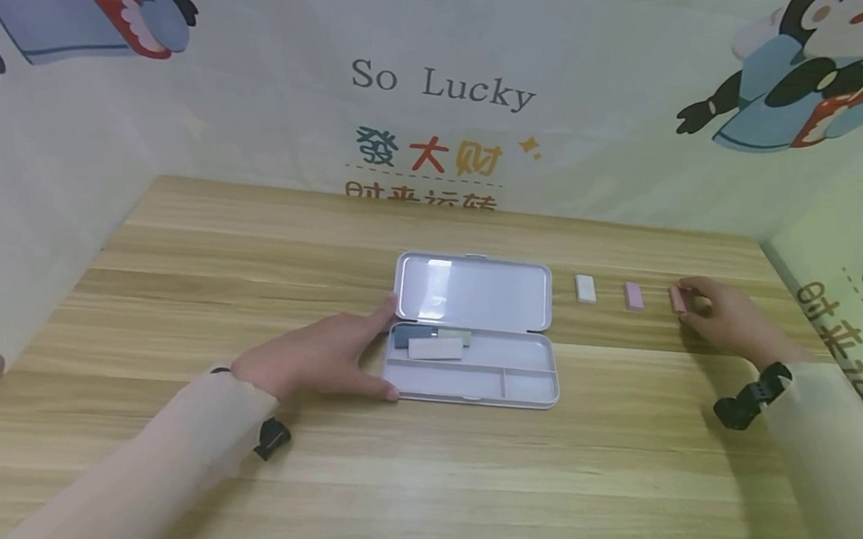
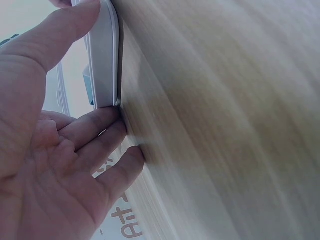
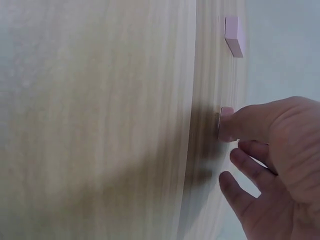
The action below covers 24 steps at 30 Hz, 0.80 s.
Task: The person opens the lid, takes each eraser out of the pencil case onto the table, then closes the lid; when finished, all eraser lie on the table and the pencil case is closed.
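A white pencil case (image 1: pixel 473 399) lies on the table with its lid (image 1: pixel 478 291) raised. In its back compartment are a white eraser (image 1: pixel 435 349), a dark blue-grey block (image 1: pixel 412 333) and a pale green block (image 1: pixel 454 335). My left hand (image 1: pixel 325 356) touches the case's left end, thumb at the near corner and fingers farther back, all fairly straight. At the right, my right hand (image 1: pixel 728 315) pinches a pink eraser (image 1: pixel 677 299) between thumb and finger, on or just above the table. A lilac eraser (image 1: pixel 633 295) and another white eraser (image 1: pixel 586 289) lie left of it.
The wooden table (image 1: pixel 447 485) meets a printed cloth backdrop (image 1: pixel 262 106) at the back and sides. Dark wrist straps (image 1: pixel 773 381) with small cameras sit on both wrists. A divider splits the case's near compartment.
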Each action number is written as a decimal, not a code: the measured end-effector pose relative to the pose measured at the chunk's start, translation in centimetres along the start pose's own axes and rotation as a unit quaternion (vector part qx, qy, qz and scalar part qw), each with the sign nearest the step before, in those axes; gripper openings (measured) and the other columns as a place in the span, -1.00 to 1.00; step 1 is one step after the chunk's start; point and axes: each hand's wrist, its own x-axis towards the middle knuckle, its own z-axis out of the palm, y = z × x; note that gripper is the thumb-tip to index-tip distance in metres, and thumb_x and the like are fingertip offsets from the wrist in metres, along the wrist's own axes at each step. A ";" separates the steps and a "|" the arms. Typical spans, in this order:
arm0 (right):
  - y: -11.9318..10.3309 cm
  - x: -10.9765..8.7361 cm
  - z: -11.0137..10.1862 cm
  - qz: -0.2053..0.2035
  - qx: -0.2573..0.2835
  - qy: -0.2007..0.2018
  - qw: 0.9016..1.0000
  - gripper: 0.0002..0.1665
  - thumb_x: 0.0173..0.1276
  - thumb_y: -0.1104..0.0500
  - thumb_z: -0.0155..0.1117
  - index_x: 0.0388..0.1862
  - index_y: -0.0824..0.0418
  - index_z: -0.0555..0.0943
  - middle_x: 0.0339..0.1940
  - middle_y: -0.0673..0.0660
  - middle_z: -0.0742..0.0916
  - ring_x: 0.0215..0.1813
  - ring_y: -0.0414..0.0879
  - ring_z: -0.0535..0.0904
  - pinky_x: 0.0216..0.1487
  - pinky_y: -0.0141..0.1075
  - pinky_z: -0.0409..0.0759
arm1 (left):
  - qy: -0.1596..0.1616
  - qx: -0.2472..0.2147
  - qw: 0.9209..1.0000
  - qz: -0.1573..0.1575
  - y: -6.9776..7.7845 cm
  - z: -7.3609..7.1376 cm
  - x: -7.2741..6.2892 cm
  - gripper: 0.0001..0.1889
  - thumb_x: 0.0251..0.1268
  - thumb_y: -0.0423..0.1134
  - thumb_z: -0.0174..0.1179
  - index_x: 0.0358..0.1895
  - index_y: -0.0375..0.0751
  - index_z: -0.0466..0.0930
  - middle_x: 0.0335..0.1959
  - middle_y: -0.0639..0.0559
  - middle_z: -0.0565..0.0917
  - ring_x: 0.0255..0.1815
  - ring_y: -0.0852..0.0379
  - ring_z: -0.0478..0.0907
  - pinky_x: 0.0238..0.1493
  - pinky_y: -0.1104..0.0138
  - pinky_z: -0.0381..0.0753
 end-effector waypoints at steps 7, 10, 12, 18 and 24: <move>-2.7 -0.5 0.2 -0.032 0.006 0.066 0.997 -0.36 0.65 0.19 0.08 0.52 0.56 0.26 0.41 0.67 0.39 0.32 0.63 0.40 0.27 0.47 0.47 | 0.006 0.023 1.000 0.001 0.0 0.2 0.3 0.27 0.19 0.17 0.50 0.71 -0.31 -0.19 0.66 -0.24 0.27 0.65 -0.18 0.29 0.68 -0.04 0.26; -5.2 -0.6 0.3 -0.064 0.006 0.083 0.994 -0.43 0.64 0.22 0.11 0.49 0.48 0.34 0.39 0.55 0.46 0.32 0.52 0.45 0.27 0.41 0.51 | 0.009 0.026 1.000 0.003 0.0 0.2 0.4 0.26 0.19 0.17 0.50 0.71 -0.33 -0.17 0.64 -0.27 0.30 0.64 -0.19 0.32 0.67 -0.05 0.28; -7.0 -0.5 0.5 -0.094 0.005 0.087 0.992 -0.48 0.63 0.24 0.13 0.45 0.46 0.41 0.37 0.49 0.53 0.32 0.43 0.48 0.29 0.35 0.54 | 0.009 0.025 1.000 0.003 0.0 0.2 0.3 0.26 0.19 0.17 0.50 0.71 -0.33 -0.16 0.64 -0.26 0.30 0.63 -0.18 0.33 0.67 -0.04 0.28; -12.3 -0.1 2.0 -0.202 0.007 0.086 0.976 -0.65 0.54 0.34 0.23 0.24 0.43 0.59 0.19 0.37 0.72 0.20 0.24 0.66 0.24 0.16 0.69 | 0.009 0.020 1.000 -0.002 0.0 0.2 0.1 0.26 0.18 0.19 0.50 0.72 -0.29 -0.15 0.65 -0.24 0.30 0.64 -0.18 0.32 0.68 -0.06 0.27; -17.2 0.3 3.8 -0.278 0.005 0.034 0.960 -0.65 0.48 0.35 0.30 0.21 0.34 0.64 0.16 0.25 0.78 0.20 0.13 0.71 0.24 0.04 0.73 | 0.011 0.025 1.000 0.004 0.0 0.2 0.2 0.26 0.19 0.17 0.49 0.71 -0.32 -0.17 0.63 -0.27 0.32 0.62 -0.20 0.34 0.67 -0.06 0.28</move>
